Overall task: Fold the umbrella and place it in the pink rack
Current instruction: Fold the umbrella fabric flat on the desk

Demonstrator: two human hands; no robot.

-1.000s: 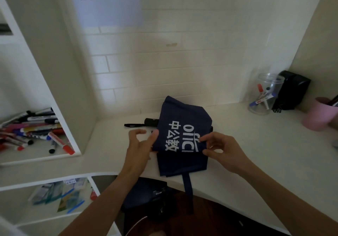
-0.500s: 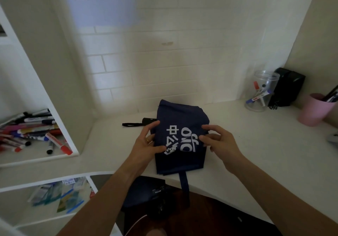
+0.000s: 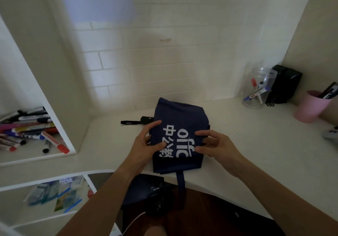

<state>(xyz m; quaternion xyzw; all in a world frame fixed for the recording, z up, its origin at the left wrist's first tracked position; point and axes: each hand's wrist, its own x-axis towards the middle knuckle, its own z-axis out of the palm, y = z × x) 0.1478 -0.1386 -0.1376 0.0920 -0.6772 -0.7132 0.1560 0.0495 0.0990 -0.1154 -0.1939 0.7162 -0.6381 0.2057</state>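
A navy folding umbrella [image 3: 180, 118] with white lettering lies on the white desk [image 3: 256, 144], its fabric gathered into a loose bundle. Its black handle [image 3: 146, 120] and wrist loop stick out to the left, and a closure strap [image 3: 180, 180] hangs over the desk's front edge. My left hand [image 3: 146, 144] grips the bundle's left side, thumb on top. My right hand [image 3: 214, 144] holds the right side, fingers curled around the fabric. The pink rack [image 3: 311, 107], a cup-shaped holder, stands at the far right of the desk.
A clear jar with markers [image 3: 257, 91] and a black box [image 3: 285, 83] stand at the back right. A grey object [image 3: 331, 133] lies at the right edge. The left shelf [image 3: 36, 155] holds several markers [image 3: 29, 129]; a lower shelf holds packets [image 3: 53, 193]. A dark bag [image 3: 146, 190] sits under the desk.
Both hands have closed in from the sides and pressed the fabric into a narrower bundle, crumpling the white lettering. The umbrella stays in the same place on the desk.
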